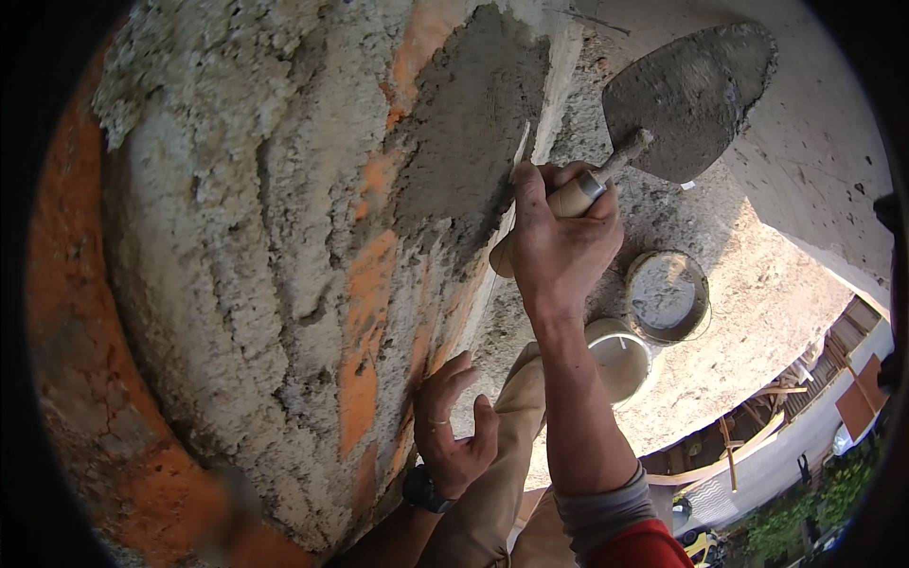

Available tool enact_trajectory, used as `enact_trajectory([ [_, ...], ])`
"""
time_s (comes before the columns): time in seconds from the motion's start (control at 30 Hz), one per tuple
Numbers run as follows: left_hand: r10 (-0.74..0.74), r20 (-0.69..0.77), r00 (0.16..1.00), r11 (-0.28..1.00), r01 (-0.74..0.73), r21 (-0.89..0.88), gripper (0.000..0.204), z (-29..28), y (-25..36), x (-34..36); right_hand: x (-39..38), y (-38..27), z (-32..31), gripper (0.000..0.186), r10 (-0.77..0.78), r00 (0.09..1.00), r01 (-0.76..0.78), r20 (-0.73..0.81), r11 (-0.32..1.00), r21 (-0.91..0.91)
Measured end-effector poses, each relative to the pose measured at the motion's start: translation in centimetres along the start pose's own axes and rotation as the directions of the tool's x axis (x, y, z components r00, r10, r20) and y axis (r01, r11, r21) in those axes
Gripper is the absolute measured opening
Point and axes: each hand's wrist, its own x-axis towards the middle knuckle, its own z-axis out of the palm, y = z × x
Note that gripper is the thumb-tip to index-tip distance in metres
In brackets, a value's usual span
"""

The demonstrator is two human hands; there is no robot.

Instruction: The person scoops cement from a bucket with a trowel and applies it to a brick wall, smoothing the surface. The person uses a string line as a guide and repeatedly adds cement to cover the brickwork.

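My right hand [568, 246] is wrapped round the wooden handle of a trowel [696, 99], thumb lying along it. The trowel's broad, leaf-shaped blade is smeared with grey mortar and points up and to the right, apart from the wall. Left of that hand, a dark, wet patch of mortar [473, 123] covers part of the rough wall [218, 227]. My left hand [453, 431] is lower, close to the wall, holding nothing, its fingers loosely bent and apart. A dark watch [425, 489] is on that wrist.
Two buckets stand on the ground beyond my right forearm: one with grey contents [668, 298], and a pale one [620, 362] partly behind my arm. Orange brick [367, 331] shows through the wall's coating. Wooden scraps [757, 426] and green plants [791, 521] are at the lower right.
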Motion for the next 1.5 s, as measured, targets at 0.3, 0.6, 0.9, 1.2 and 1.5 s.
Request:
enact_trajectory([
  [0.3,0.058,-0.055,0.997,0.994,-0.053,0.094,0.042,-0.1,0.4,0.4,1.0,1.7,-0.5,0.016,-0.160,0.979,0.158,-0.127,0.987,-0.026],
  [0.6,0.060,-0.042,0.997,0.995,-0.056,0.087,0.042,-0.3,0.5,0.8,-2.7,4.1,-2.8,0.023,0.026,0.997,-0.034,0.077,0.995,0.096],
  [0.9,0.024,-0.031,0.999,0.998,-0.023,0.058,0.047,-0.4,0.4,0.5,-4.6,8.0,-10.4,0.017,0.091,0.996,-0.089,0.021,0.993,-0.079],
  [1.2,0.076,-0.032,0.997,0.990,-0.071,0.121,0.041,0.1,0.6,0.8,-1.2,28.2,-26.1,0.039,0.167,0.985,-0.080,0.031,0.615,-0.785],
  [1.5,0.178,-0.019,0.984,0.973,-0.173,0.152,0.039,1.3,1.6,-1.5,1.3,32.2,-32.3,0.039,0.195,0.977,-0.028,0.081,0.500,-0.865],
])
